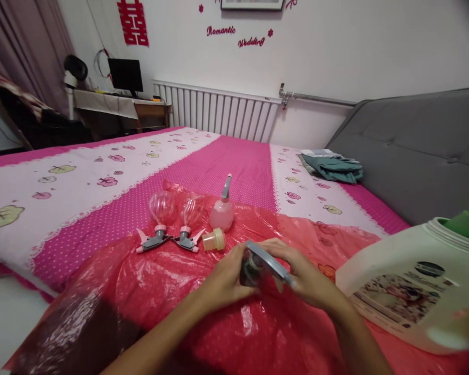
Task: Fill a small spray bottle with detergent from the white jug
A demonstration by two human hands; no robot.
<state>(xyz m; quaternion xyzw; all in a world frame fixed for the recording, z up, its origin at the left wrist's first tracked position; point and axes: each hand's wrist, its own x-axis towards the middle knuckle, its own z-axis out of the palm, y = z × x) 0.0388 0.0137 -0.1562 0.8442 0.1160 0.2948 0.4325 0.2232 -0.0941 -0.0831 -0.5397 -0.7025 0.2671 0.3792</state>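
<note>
My left hand (230,278) is closed around the body of a dark spray bottle (250,270) in front of me. Its grey spray head (269,260) is in the fingers of my right hand (307,273), which partly hide it. Whether the head is fixed to the bottle cannot be made out. Just beyond, a yellowish translucent cap (214,240) lies on red plastic sheeting (172,307). Behind it a spray bottle with pink liquid (222,214) stands upright. To its left, two clear spray bottles (162,207) with grey and pink trigger heads lie on the sheeting.
A large pale jug (410,291) with a printed label and a green piece in its open mouth is at the right. Folded clothes (332,165) lie near the grey headboard (422,140). The bed (242,156) extends to a radiator (219,109); a desk with a monitor (125,75) stands far left.
</note>
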